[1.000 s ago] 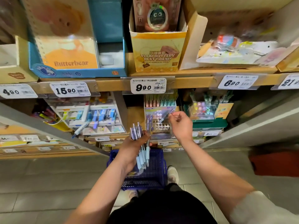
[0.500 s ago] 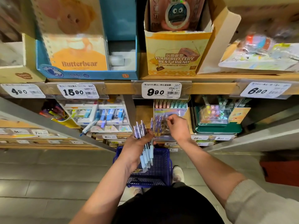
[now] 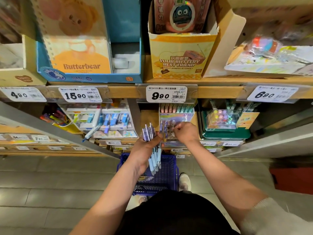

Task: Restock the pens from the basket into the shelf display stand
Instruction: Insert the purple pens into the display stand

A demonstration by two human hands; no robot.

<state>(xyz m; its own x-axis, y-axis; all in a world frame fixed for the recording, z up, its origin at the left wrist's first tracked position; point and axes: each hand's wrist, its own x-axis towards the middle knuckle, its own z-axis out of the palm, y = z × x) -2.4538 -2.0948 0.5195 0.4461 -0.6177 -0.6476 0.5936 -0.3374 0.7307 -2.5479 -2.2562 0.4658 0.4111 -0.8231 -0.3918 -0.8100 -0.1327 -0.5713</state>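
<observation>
My left hand (image 3: 144, 150) grips a bundle of purple pens (image 3: 153, 146) with pale blue grips, tips pointing down over the blue basket (image 3: 169, 167) on the floor. A few more pens lie in the basket. The clear pen display stand (image 3: 176, 119) sits on the lower shelf under the 9.90 tag, with a couple of purple pens standing at its left. My right hand (image 3: 185, 133) is at the stand's front, fingers pinched together; whether it holds a pen is hidden.
Above, a wooden shelf (image 3: 220, 90) carries a Butterbear box (image 3: 81, 53) and a yellow badge box (image 3: 179, 56). A correction-tape display (image 3: 105, 119) stands left of the stand, a green highlighter display (image 3: 223, 122) to its right. A grey slanted rail (image 3: 50, 129) crosses at the left.
My right hand has dropped lower from the stand's top toward its front holes. The left hand with the pen bundle has stayed close beside the stand. The view has shifted closer.
</observation>
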